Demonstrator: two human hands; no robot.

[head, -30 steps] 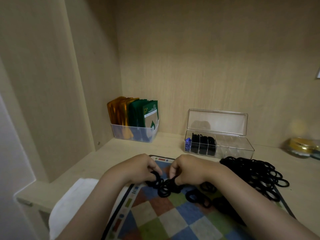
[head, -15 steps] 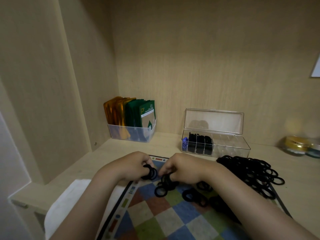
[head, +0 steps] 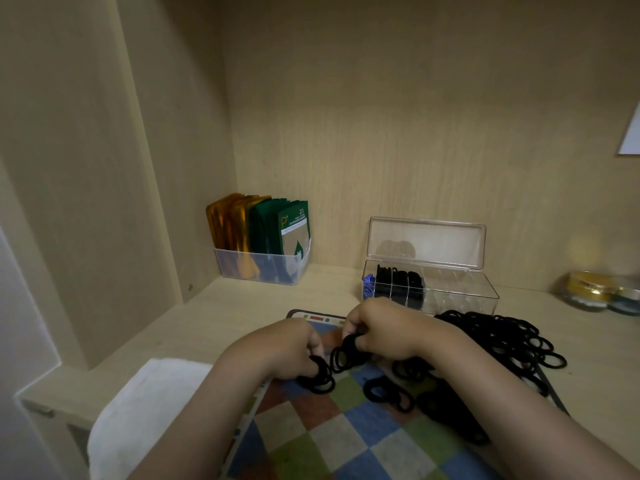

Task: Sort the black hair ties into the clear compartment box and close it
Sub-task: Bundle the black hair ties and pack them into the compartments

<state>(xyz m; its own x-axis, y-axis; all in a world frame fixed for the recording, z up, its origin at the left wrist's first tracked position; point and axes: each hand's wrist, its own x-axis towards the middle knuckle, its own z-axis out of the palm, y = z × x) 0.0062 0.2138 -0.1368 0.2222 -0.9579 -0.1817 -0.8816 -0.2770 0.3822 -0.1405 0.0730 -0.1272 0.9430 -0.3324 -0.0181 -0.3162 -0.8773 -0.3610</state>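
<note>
Two hands were recorded over one checkered mat (head: pixel 346 441). The left hand (head: pixel 287 348) gripped one bunch of black hair ties (head: pixel 320 377); the right hand (head: pixel 384 327) pinched a second bunch (head: pixel 346 356). One loose pile (head: pixel 502 337), too tangled to count, lay at 3 o'clock. One clear compartment box (head: pixel 457 294) stood at 1 o'clock on the bench (head: pixel 242 306), its long axis running 9 to 3, lid (head: pixel 426 242) upright, three compartments holding ties.

Dim, warm, even light with soft shadows. The gold-lidded round glass jars (head: pixel 588 289) at the far right are blurred. Wide-angle distortion bends the beige wooden side wall (head: pixel 69 168) at the left edge.
</note>
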